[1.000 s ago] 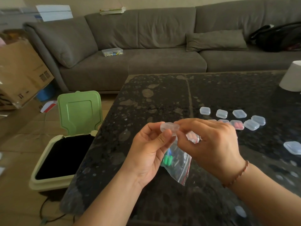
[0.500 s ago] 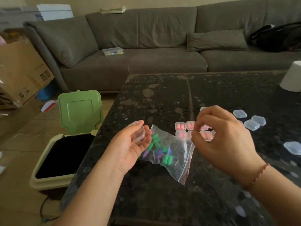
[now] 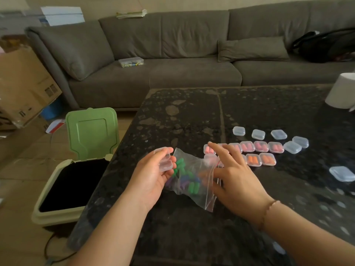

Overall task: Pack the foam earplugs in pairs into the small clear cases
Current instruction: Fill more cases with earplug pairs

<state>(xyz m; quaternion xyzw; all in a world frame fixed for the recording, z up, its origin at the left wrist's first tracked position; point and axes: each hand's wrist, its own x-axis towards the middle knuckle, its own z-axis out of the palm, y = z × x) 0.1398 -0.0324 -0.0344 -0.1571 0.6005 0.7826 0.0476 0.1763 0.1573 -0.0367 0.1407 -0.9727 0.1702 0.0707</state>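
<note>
Head view: the left hand cradles an opened clear case in curled fingers, hinged lid up, probably kept ready for a pair. Just right of it, the right hand reaches with spread fingers into the bag of green and purple earplugs on the surface. Filled cases sit beyond its fingertips.
</note>
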